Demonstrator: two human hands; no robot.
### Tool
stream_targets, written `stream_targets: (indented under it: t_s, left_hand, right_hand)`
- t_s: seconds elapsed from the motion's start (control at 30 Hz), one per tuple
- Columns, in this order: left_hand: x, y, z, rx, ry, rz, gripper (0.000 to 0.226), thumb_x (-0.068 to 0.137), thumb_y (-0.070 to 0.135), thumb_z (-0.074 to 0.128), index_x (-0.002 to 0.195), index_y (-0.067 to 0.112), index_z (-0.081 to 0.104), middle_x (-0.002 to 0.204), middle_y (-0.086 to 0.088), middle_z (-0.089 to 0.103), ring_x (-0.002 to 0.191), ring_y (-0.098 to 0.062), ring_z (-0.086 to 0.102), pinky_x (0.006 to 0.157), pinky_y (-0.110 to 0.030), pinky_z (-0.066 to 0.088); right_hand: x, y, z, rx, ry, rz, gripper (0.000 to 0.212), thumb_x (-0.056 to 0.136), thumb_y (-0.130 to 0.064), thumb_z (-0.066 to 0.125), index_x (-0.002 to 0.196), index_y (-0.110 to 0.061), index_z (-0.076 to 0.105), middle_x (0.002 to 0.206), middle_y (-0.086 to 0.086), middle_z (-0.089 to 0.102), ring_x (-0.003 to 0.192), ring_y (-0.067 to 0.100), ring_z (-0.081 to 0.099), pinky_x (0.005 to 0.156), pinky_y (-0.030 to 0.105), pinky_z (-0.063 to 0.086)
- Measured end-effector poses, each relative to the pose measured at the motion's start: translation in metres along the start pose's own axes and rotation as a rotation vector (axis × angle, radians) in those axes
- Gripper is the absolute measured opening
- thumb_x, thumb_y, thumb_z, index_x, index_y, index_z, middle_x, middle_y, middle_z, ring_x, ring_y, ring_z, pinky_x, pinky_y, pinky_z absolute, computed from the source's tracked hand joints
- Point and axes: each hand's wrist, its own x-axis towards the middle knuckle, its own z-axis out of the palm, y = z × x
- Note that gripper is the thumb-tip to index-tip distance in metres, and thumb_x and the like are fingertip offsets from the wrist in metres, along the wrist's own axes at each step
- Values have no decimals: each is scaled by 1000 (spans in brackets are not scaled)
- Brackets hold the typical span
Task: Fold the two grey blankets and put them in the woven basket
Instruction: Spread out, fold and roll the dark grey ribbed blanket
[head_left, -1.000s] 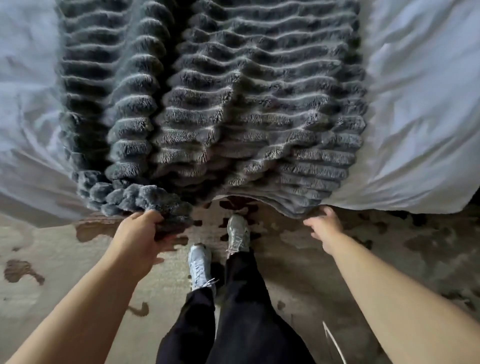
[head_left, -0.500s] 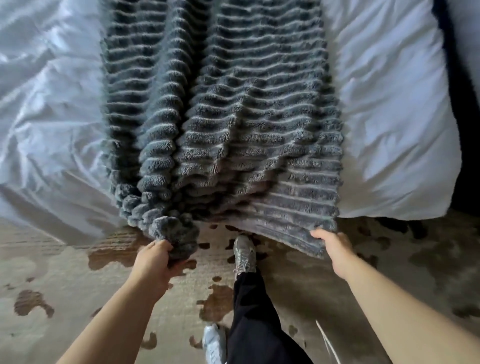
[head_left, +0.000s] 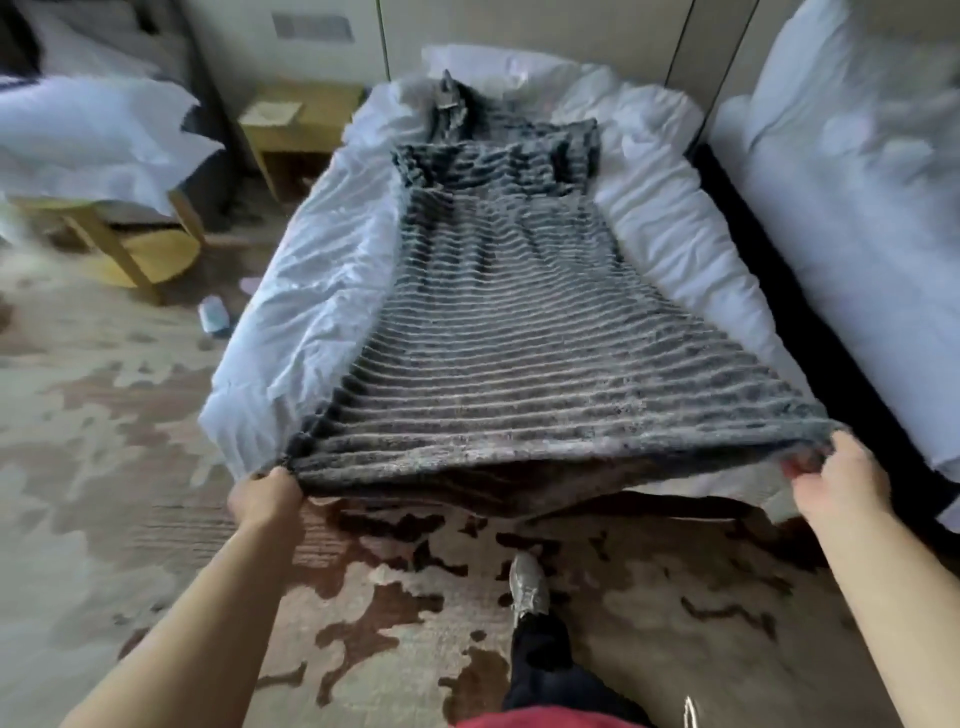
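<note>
Grey ribbed plush fills the middle of the frame: the blanket (head_left: 519, 338) lies lengthwise down the bed (head_left: 311, 291), running from the pillow end at the upper centre to the foot edge at the lower centre. We hold its near edge raised off the foot of the bed, pulled taut between our hands. Our left hand (head_left: 265, 496), at the lower left of the blanket, has its fingers curled round the near left corner. Our right hand (head_left: 841, 483), at the lower right, grips the near right corner with its fingers tucked under the cloth. At the far end a band of the blanket lies doubled over across its width. Beyond it a darker bunch of grey cloth (head_left: 452, 101) rests against the white pillow (head_left: 519, 65); we cannot tell whether it belongs to the same blanket. White bedding shows on both sides of the blanket. A second bed (head_left: 857, 182) stands along the right edge, and a wooden nightstand (head_left: 296, 119) sits at the upper left. On the patterned carpet (head_left: 130, 467) at the bottom centre, one shoe (head_left: 527, 587) points toward the bed.
</note>
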Motion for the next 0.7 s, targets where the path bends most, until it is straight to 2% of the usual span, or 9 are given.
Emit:
stream_targets:
  t_s: [0.07, 0.17, 0.23, 0.33, 0.4, 0.43, 0.53, 0.6, 0.7]
  left_hand:
    - [5, -9, -21, -14, -10, -55, 33, 80, -1, 53, 112, 0, 62, 105, -19, 63, 98, -35, 63, 93, -47, 52]
    - [-7, -26, -35, -50, -75, -104, 23, 82, -3, 55, 103, -4, 62, 92, -19, 59, 86, -34, 61, 82, -40, 51]
    - [-21, -30, -40, -95, -105, -68, 15, 82, -2, 57, 96, -2, 63, 90, -19, 59, 81, -31, 59, 78, -39, 49]
    - [-26, -44, -53, -139, -111, -64, 19, 81, 0, 60, 100, 0, 65, 97, -18, 62, 87, -31, 61, 90, -43, 51]
    - [-21, -55, -64, -133, -74, -99, 26, 80, 1, 61, 105, 1, 67, 100, -18, 64, 92, -32, 63, 92, -42, 51]
    - [-17, -60, -69, -141, -62, -123, 26, 80, -1, 59, 104, 2, 67, 100, -17, 64, 95, -33, 64, 94, -45, 50]
    - [-13, -63, -75, -172, -61, -200, 21, 77, -5, 58, 97, -2, 62, 100, -19, 64, 97, -34, 64, 91, -51, 52]
    - [-16, -57, -68, -238, -156, -250, 32, 78, -6, 60, 110, -4, 57, 114, -20, 62, 103, -33, 63, 87, -43, 54]
    - [-32, -34, -48, -363, -361, -222, 44, 94, -3, 43, 137, -8, 39, 142, -26, 43, 130, -38, 45, 65, -22, 56]
  right_hand:
    - [-19, 9, -22, -97, 145, -83, 7, 94, -8, 52, 91, -14, 51, 82, -4, 65, 71, 10, 62, 69, 23, 53]
    - [-40, 35, -42, -165, 198, -5, 32, 92, -5, 56, 124, -6, 49, 111, 11, 52, 95, 24, 56, 91, 44, 49]
    - [-51, 47, -52, -213, 177, 17, 23, 93, -3, 55, 116, -3, 55, 108, 14, 53, 84, 25, 58, 94, 46, 48]
    - [-63, 57, -72, -254, 197, 27, 13, 92, -1, 54, 104, -2, 59, 105, 15, 57, 68, 18, 56, 94, 46, 49]
    - [-67, 58, -86, -250, 244, 7, 13, 90, 0, 56, 82, -10, 53, 111, 17, 58, 80, 25, 59, 94, 47, 50]
    - [-63, 58, -92, -204, 275, 15, 13, 89, 0, 58, 83, -10, 52, 115, 17, 58, 89, 27, 58, 93, 46, 50]
    - [-69, 50, -97, -111, 270, 62, 30, 88, -2, 61, 116, -8, 55, 130, 16, 55, 111, 30, 57, 93, 46, 50]
    - [-65, 48, -94, -37, 201, 79, 34, 89, -1, 59, 122, -5, 53, 132, 17, 53, 113, 31, 57, 90, 43, 50]
    - [-53, 44, -82, -3, 114, 86, 14, 89, 0, 56, 100, -8, 53, 124, 18, 55, 88, 25, 61, 73, 34, 53]
